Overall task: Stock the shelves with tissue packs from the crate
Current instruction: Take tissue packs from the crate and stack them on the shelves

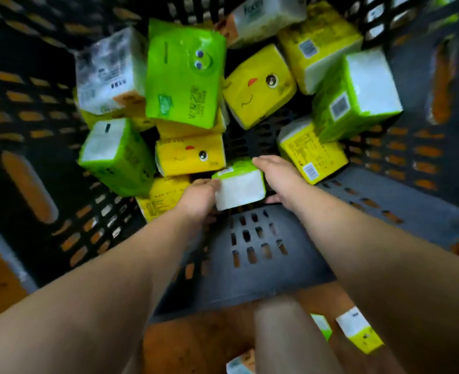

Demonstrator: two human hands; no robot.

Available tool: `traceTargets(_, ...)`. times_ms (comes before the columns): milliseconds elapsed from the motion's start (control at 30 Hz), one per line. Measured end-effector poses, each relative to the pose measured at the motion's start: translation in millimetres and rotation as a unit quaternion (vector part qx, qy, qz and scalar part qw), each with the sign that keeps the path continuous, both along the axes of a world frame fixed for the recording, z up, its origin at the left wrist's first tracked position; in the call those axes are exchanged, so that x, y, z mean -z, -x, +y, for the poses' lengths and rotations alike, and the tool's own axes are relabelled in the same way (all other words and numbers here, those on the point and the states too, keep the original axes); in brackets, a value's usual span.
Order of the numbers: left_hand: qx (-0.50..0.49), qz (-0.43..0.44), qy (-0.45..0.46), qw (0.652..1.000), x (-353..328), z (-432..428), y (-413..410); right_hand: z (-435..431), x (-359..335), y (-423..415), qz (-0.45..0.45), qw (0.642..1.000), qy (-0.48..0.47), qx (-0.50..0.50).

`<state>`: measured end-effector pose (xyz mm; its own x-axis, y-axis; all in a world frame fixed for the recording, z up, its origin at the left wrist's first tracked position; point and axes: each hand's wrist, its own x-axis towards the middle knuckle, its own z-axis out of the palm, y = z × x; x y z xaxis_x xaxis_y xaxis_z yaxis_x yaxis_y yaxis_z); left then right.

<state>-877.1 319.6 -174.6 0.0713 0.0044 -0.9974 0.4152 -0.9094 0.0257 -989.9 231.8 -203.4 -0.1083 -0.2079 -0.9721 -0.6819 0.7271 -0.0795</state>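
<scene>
I look straight down into a deep black slotted crate (pixel 263 244) holding several tissue packs in green, yellow and white wrappers. A green pack (pixel 239 186) with its white end facing me sits near the crate's front wall, and both hands hold it. My left hand (pixel 198 197) grips its left side, thumb on the top edge. My right hand (pixel 277 175) wraps over its right side, fingers reaching under it. A large green pack (pixel 182 74) and a yellow pack with a face print (pixel 258 87) lie further in.
The crate walls rise on all sides around my arms. On the orange-brown floor in front of the crate lie a yellow pack (pixel 360 330), a green pack (pixel 322 325) and a white and orange pack (pixel 242 363). My leg (pixel 285 336) shows at the bottom.
</scene>
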Motion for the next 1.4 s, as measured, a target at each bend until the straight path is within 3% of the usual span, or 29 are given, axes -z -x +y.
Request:
traceTargets(300, 0.012, -0.037, 0.036, 0.999, -43.0, -14.3, -2.1, -12.7, -57.7, 1.1, -0.039, 0.996, -0.007, 0.079)
traceTargets(533, 0.067, -0.083, 0.086, 0.991, -143.0, -57.3, -33.6, -45.5, -162.9, 14.5, -0.208, 0.969, 0.024, -0.132)
traceTargets(700, 0.109, -0.109, 0.159, 0.975, -222.7, -88.6, -40.7, -67.1, -245.6, 17.7, -0.175, 0.949, 0.175, -0.197)
traceTargets(833, 0.121, -0.042, 0.27, 0.954, -283.5, -96.5, -39.6, -72.0, -308.4, 28.4, -0.207, 0.951, 0.227, -0.03)
traceTargets(1000, 0.154, -0.015, 0.369, 0.917, -354.1, -91.1, -20.5, -51.5, -386.7, 47.2, -0.252, 0.912, 0.275, 0.172)
traceTargets(1200, 0.095, 0.004, 0.383, 0.919, -409.0, -76.9, 18.8, -9.4, -433.8, 80.1, -0.291, 0.863, 0.281, 0.302)
traceTargets(1400, 0.178, 0.064, 0.379, 0.906, -423.7, -76.9, 119.0, 39.2, -443.0, 185.3, -0.283, 0.821, 0.315, 0.383)
